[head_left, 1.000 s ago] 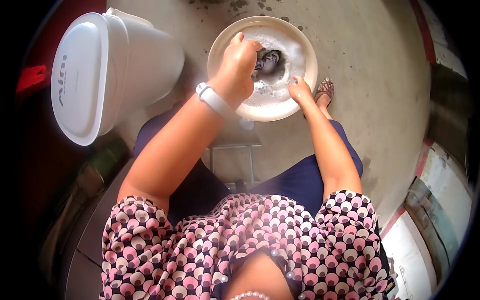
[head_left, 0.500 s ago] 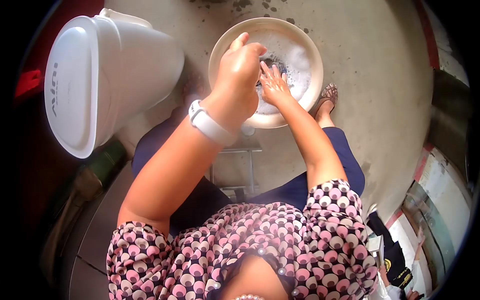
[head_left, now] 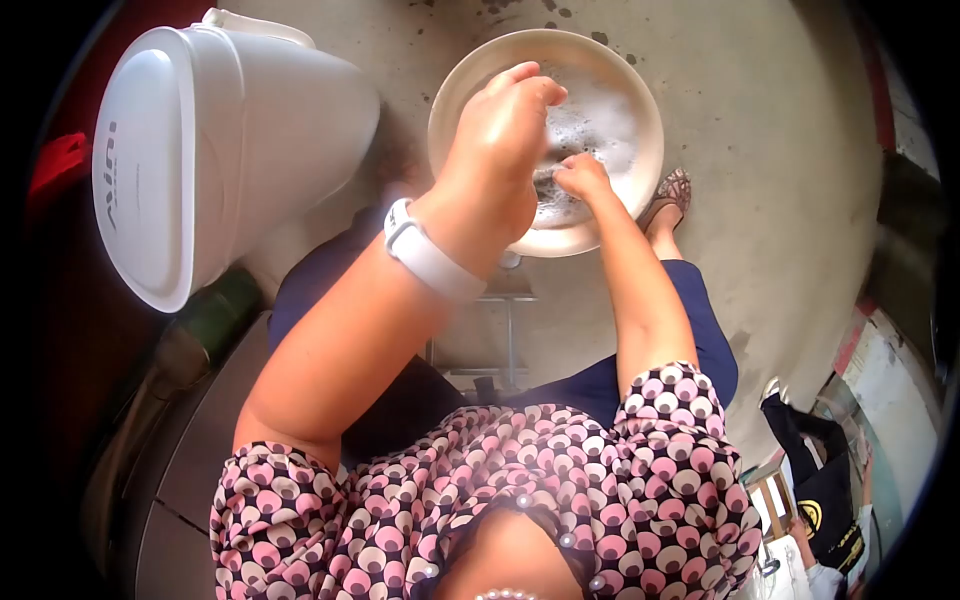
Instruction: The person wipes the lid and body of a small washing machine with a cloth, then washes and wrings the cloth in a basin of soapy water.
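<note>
A cream basin holds water with white suds. My left hand, with a white band on the wrist, is raised over the basin's left side. Its back faces me, the fingers bend over toward the suds, and the palm is hidden. My right hand is down in the basin, right at the water, its fingers drawn together. By its fingertips a dark patch shows among the suds; what the fingers hold I cannot tell.
A large white lidded container stands left of the basin. A metal frame is below the basin, between my knees. My shoe is close to the basin's right. At lower right is another person in dark clothing.
My right hand has gone from spread fingers over the suds to fingers drawn together. My left hand's fingers are bent further over. The whole view has shifted slightly.
</note>
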{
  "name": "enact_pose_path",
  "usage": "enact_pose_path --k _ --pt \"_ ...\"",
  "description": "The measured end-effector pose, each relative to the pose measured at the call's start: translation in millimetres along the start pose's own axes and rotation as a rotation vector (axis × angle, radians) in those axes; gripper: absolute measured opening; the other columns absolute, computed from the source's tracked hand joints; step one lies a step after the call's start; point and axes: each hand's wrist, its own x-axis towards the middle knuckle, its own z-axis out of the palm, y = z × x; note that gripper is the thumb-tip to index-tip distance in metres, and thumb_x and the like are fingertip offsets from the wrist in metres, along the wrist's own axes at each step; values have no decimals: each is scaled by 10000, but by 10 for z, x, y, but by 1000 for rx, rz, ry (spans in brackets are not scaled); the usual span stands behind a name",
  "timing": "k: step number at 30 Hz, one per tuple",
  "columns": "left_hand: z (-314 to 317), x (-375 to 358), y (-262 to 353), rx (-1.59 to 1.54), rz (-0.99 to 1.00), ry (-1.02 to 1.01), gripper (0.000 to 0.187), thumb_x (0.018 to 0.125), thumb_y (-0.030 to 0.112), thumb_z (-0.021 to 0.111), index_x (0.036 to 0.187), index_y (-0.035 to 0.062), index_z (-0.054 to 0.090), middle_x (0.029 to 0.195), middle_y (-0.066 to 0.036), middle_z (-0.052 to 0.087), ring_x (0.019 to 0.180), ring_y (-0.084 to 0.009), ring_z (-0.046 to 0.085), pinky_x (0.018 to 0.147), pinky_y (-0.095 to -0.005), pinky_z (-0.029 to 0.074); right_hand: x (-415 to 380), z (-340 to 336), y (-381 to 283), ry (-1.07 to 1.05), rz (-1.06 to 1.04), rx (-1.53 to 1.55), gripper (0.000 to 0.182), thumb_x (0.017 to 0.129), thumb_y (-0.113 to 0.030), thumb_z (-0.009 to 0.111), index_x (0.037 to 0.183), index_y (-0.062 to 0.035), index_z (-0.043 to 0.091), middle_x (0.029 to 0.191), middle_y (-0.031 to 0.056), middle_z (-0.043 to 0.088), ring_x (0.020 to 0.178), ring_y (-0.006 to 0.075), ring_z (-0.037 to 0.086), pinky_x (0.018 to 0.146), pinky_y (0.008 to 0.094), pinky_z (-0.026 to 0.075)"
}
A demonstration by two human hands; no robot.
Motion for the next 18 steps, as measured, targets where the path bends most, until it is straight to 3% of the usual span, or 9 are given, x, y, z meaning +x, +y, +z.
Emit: enact_pose_path --k 3,7,9,10,11,13,15,18 --pt "-211 145 -124 90 94 -86 597 813 248 601 1283 -37 369 1240 -147 406 1233 -313 330 1059 -400 240 -172 -457 -230 -182 -118 -59 324 619 -234 621 900 -95 704 907 168 666 913 313 625 841 356 475" --pt "-143 66 -64 -30 46 -70 572 798 268 623 1240 -30 414 1246 -140 406 1205 -305 352 1051 -402 245 -403 -850 -291 -153 -329 -174 352 619 -257 641 902 -53 686 912 199 654 895 321 622 829 367 468" --pt "-129 78 -75 -48 42 -67 489 796 267 633 1182 6 483 1258 -132 404 1175 -288 378 1039 -400 260 -609 -1001 -302 -19 -473 -60 418 644 -318 662 931 -14 664 926 234 638 904 334 616 836 378 460" --pt "-112 59 -72 -55 44 -63 489 796 267 633 1182 6 483 1258 -132 404 1175 -288 378 1039 -400 260 -672 -1129 -389 -190 -400 -66 479 693 -373 654 986 5 644 973 247 625 952 345 601 862 384 452" --pt "-93 14 -62 -63 31 -61 444 795 262 637 1149 25 511 1259 -127 407 1163 -281 391 1030 -393 272 -660 -1071 -393 -194 -404 -72 479 693 -373 654 986 5 644 973 247 625 952 345 601 862 384 452" --pt "-94 17 -41 -77 3 -32 399 795 257 641 1116 44 538 1260 -122 410 1150 -274 404 1021 -387 283 -527 -807 -369 34 -358 -111 468 738 -379 630 1018 -5 636 997 242 621 988 338 589 878 388 447" --pt "-84 58 -41 -86 -54 30 359 800 247 639 1096 61 556 1253 -117 419 1127 -262 423 1013 -378 296 -249 -445 -363 -89 -252 -141 420 781 -335 581 1056 -20 625 1032 236 612 1009 342 578 899 389 440" --pt "-28 38 -19 -91 -66 46 345 802 234 634 1090 58 560 1236 -110 432 1115 -250 431 1009 -373 302 158 471 -49 63 -104 -76 388 791 -282 548 1077 -27 613 1066 240 597 1007 356 575 912 393 437"
